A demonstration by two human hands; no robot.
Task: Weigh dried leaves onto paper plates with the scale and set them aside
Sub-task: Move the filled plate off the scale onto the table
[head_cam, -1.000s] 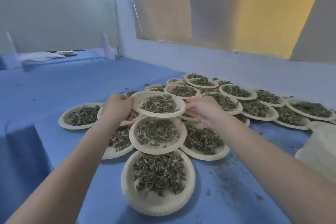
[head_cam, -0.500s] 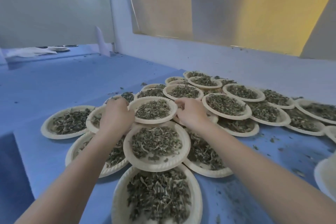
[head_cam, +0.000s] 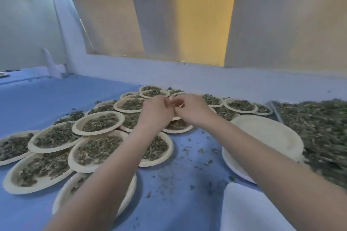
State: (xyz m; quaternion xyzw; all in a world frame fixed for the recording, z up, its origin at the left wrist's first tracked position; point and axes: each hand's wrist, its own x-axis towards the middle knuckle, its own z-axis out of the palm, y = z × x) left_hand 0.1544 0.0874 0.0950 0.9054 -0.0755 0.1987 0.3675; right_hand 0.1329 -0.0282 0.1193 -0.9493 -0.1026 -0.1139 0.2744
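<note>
Many paper plates of dried leaves (head_cam: 97,123) cover the blue counter (head_cam: 174,199) from the lower left of the frame to the centre, overlapping one another in loose layers; one filled plate (head_cam: 47,170) lies at lower left, partly under its neighbours. More filled plates run toward the upper centre and on to centre right, e.g. one (head_cam: 241,106) near the back wall.

Both forearms reach in from the bottom edge and meet at frame centre, above the plates. Left hand (head_cam: 155,111): fingers curled, knuckles up, tips against the right hand. Right hand (head_cam: 191,108): fingers curled inward, touching the left. Hands are together; whether either holds a plate rim or leaves cannot be told, as the contact point is blurred and hidden by the fingers.

Leaf crumbs (head_cam: 202,154) are scattered on the counter between the plate group and the right forearm. Right of centre: a stack of empty paper plates (head_cam: 262,135), upright, just beside a tray of loose dried leaves (head_cam: 319,133) that fills the right edge. Lower right: a white object (head_cam: 249,210), cut off by the frame, identity unclear.
</note>
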